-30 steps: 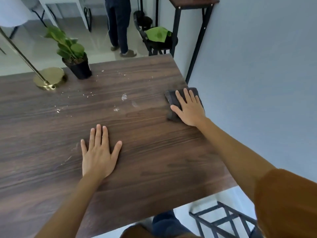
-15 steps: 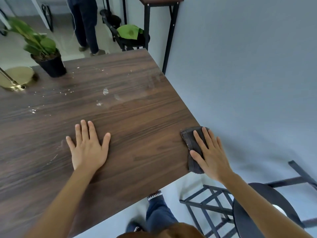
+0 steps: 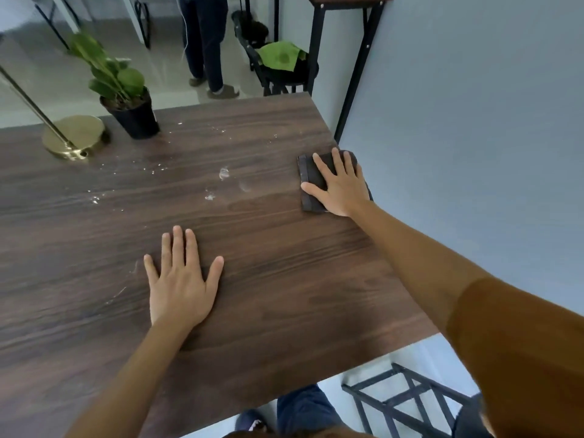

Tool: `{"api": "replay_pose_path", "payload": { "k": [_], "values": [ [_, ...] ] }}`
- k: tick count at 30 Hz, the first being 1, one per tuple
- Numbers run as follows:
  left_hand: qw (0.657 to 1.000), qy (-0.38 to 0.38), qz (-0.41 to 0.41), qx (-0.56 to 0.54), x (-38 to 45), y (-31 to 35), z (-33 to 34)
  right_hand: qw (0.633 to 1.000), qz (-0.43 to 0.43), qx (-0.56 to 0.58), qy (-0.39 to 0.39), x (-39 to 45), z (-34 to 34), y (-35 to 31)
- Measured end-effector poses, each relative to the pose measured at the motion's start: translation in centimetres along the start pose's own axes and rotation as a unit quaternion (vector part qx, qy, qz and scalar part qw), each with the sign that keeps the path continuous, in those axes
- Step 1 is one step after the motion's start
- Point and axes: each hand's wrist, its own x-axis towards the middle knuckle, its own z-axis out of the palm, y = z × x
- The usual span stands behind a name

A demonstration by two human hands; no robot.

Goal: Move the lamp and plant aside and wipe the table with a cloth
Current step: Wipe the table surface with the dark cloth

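Observation:
A dark wooden table (image 3: 284,279) fills most of the view. My right hand (image 3: 341,188) lies flat on a folded dark grey cloth (image 3: 308,181) near the table's right edge, pressing it down. My left hand (image 3: 180,279) rests flat on the bare wood nearer to me, fingers spread, holding nothing. At the far left stand a potted green plant (image 3: 129,112) in a black pot and the round brass base of a lamp (image 3: 74,137), whose pole slants up out of the picture. White crumbs and smears (image 3: 221,181) are scattered between the plant and the cloth.
A grey wall (image 3: 474,121) runs close along the table's right edge. Beyond the far edge stand a person's legs (image 3: 205,42), a black chair with a green cloth (image 3: 279,56) and a tall black-framed side table (image 3: 344,58). A black stool frame (image 3: 401,403) sits below right.
My right hand slid the cloth along the right edge toward me, then back away to the far right part of the table. My left hand stayed flat in place.

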Motion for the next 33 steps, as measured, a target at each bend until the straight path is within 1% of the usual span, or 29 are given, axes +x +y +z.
{"api": "replay_pose_path", "payload": {
  "k": [4, 6, 8, 11, 14, 15, 17, 19, 21, 24, 28, 33],
  "values": [
    [0.999, -0.025, 0.025, 0.008, -0.2, 1.5, 0.5, 0.999, 0.043, -0.006, 0.004, 3.2, 0.1, 1.6],
    [0.999, -0.028, 0.009, 0.012, 0.3, 1.7, 0.8, 0.999, 0.038, 0.002, 0.001, 4.4, 0.6, 1.4],
    [0.999, -0.038, -0.006, 0.017, 0.5, 1.0, 0.7, 1.000, 0.020, 0.016, -0.006, 4.0, 1.4, 0.3],
    [0.998, -0.062, -0.018, 0.007, 0.2, 0.4, 0.4, 1.000, -0.013, 0.015, -0.006, -0.7, 2.7, -0.7],
    [0.996, -0.053, -0.065, -0.012, 0.6, 0.0, -0.6, 0.998, -0.060, 0.014, 0.009, -8.0, 4.0, -1.7],
    [0.995, -0.046, -0.085, -0.015, 0.9, -0.2, -1.0, 0.998, -0.061, 0.018, 0.012, -10.5, 4.3, -2.2],
    [0.993, -0.020, -0.116, -0.012, 1.5, -0.4, -1.3, 0.999, -0.037, 0.023, 0.015, -13.9, 4.6, -2.9],
    [0.992, 0.010, -0.123, -0.006, 1.7, -0.2, -1.3, 1.000, -0.010, 0.011, 0.013, -13.8, 3.8, -3.1],
    [0.992, 0.035, -0.119, -0.008, 2.0, -0.2, -1.3, 1.000, 0.011, 0.007, 0.018, -10.6, 2.5, -3.5],
    [0.994, 0.045, -0.103, -0.006, 2.8, -0.3, -1.1, 0.998, 0.056, 0.030, 0.028, -3.1, 0.7, -3.4],
    [0.995, 0.027, -0.101, -0.005, 2.9, 1.1, -0.4, 0.997, 0.071, 0.034, 0.018, 7.7, -1.5, -2.1],
    [0.995, 0.022, -0.102, 0.003, 3.7, 1.4, -0.5, 0.994, 0.092, 0.044, 0.026, 20.1, -3.9, -3.0]
  ]
}}
